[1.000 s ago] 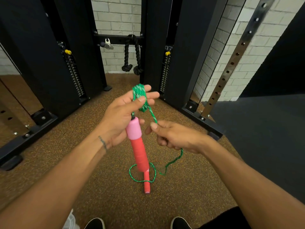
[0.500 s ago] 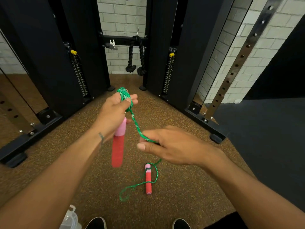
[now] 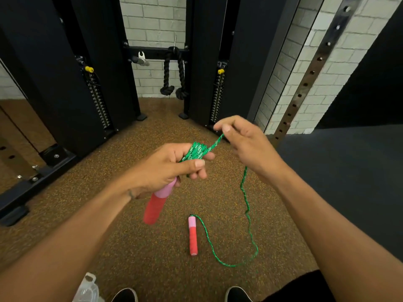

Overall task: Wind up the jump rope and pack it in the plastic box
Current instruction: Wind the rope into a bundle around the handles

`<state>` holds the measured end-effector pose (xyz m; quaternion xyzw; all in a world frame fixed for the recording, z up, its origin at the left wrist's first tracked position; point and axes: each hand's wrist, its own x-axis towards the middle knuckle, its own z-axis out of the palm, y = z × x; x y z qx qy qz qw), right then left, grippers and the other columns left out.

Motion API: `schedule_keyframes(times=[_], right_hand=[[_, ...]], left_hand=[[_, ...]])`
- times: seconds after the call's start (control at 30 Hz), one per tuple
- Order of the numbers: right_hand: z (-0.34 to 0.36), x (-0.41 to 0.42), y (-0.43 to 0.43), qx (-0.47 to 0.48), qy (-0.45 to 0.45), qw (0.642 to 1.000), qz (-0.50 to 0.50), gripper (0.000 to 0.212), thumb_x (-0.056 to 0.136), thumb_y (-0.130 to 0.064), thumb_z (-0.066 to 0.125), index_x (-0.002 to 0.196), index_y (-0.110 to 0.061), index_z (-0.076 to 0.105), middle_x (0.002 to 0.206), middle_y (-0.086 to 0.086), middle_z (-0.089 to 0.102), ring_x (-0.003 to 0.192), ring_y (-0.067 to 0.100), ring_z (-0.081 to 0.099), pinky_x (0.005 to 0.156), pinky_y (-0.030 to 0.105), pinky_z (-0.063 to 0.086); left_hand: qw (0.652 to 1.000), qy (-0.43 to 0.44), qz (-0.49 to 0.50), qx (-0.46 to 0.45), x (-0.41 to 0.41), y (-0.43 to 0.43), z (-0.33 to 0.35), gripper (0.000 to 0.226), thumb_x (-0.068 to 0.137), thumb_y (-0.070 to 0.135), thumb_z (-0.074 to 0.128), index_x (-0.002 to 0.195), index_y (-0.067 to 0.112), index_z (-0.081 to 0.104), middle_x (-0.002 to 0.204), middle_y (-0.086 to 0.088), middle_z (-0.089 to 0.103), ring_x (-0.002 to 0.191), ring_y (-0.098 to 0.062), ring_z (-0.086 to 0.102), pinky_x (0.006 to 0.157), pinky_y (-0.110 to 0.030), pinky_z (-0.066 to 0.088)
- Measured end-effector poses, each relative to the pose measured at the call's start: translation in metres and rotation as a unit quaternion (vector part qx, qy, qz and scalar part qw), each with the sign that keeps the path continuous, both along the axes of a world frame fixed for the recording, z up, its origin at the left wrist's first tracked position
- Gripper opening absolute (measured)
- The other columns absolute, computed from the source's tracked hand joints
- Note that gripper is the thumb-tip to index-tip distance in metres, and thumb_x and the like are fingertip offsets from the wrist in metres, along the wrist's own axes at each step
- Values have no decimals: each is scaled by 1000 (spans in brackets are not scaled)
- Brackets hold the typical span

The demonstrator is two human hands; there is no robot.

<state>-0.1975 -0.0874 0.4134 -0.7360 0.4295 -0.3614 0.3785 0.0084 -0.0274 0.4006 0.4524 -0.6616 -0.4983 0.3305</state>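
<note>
Gripping one pink-and-red handle (image 3: 158,200), my left hand (image 3: 165,168) is closed around green rope coils (image 3: 196,150). My right hand (image 3: 246,144) pinches the taut rope (image 3: 247,205), which trails to the second handle (image 3: 193,235) on the floor (image 3: 130,214). A clear plastic box (image 3: 87,289) sits beside my shoe (image 3: 124,295).

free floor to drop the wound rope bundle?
Bare floor between the black rack base and the left hand. Also bare past the rope loop, toward the dark mat. Crowded near the shoes: floor handle, loose rope, plastic box.
</note>
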Motion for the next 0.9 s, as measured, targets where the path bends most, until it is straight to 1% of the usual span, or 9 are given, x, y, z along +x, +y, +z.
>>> schedule_keyframes(times=[0.13, 0.27, 0.33, 0.43, 0.53, 0.63, 0.77, 0.83, 0.9], right_hand=[[-9, -1, 4, 130, 7, 984, 123, 27, 99, -41, 50, 116, -26, 65, 90, -11, 68, 78, 7, 63, 69, 26, 50], [-7, -6, 1, 100, 43, 983, 146, 29, 84, -47, 66, 110, -33, 67, 109, -12, 63, 93, 7, 62, 77, 26, 51], [-7, -8, -2, 76, 72, 984, 146, 19, 88, -42, 65, 100, -27, 69, 101, -13, 63, 89, 2, 59, 78, 25, 46], [-8, -10, -2, 84, 79, 979, 170, 22, 94, -38, 58, 94, -18, 66, 86, -8, 66, 82, 2, 62, 80, 25, 47], [-8, -7, -1, 95, -3, 982, 166, 21, 97, -31, 55, 86, -15, 61, 72, -5, 61, 71, 11, 60, 74, 27, 51], [-13, -2, 0, 122, -48, 980, 148, 24, 99, -35, 51, 85, -17, 57, 70, 1, 52, 60, 10, 49, 60, 24, 47], [-21, 2, -2, 189, -45, 970, 146, 28, 104, -35, 45, 96, -12, 59, 68, -3, 45, 57, 8, 43, 59, 27, 41], [-27, 5, -1, 207, -29, 965, 160, 23, 105, -30, 46, 108, -16, 64, 68, -3, 51, 57, 9, 48, 59, 27, 45], [-31, 10, 2, 227, -27, 960, 161, 22, 106, -23, 44, 105, -27, 65, 66, -2, 56, 57, 12, 54, 63, 31, 49]], left_hand=[[1000, 2, 29, -5, -4, -1, 1, 21, 91, 35, 59, 103, 24, 72, 77, 5, 71, 64, -4, 58, 54, -24, 42], [999, 7, 51, 1, -6, -2, 1, 19, 93, 35, 59, 85, 25, 72, 71, 2, 71, 59, -5, 58, 51, -24, 42], [998, 10, 55, 7, -9, -1, 0, 26, 90, 41, 59, 88, 19, 74, 68, 1, 71, 57, -6, 58, 50, -23, 41], [997, -6, 74, 1, -14, -1, 0, 38, 83, 50, 57, 88, 17, 73, 65, 1, 71, 55, -6, 59, 50, -23, 41], [998, -17, 47, 26, -10, -1, 1, 39, 82, 50, 58, 96, 17, 74, 72, -1, 74, 58, -5, 61, 49, -22, 41], [991, 106, 13, 79, -9, 3, 1, 35, 87, 38, 61, 105, 11, 74, 78, -3, 74, 59, -5, 59, 45, -18, 40], [963, 254, 7, 92, -12, 6, 0, 37, 89, 28, 59, 117, 5, 68, 96, -6, 76, 68, -4, 61, 44, -16, 43], [954, 284, 9, 92, -12, 7, 0, 37, 90, 23, 57, 123, 7, 65, 109, -5, 75, 75, -3, 63, 45, -16, 45], [959, 272, 14, 81, -15, 7, 1, 36, 94, 19, 56, 128, 11, 62, 118, -3, 73, 82, -2, 64, 47, -15, 46]])
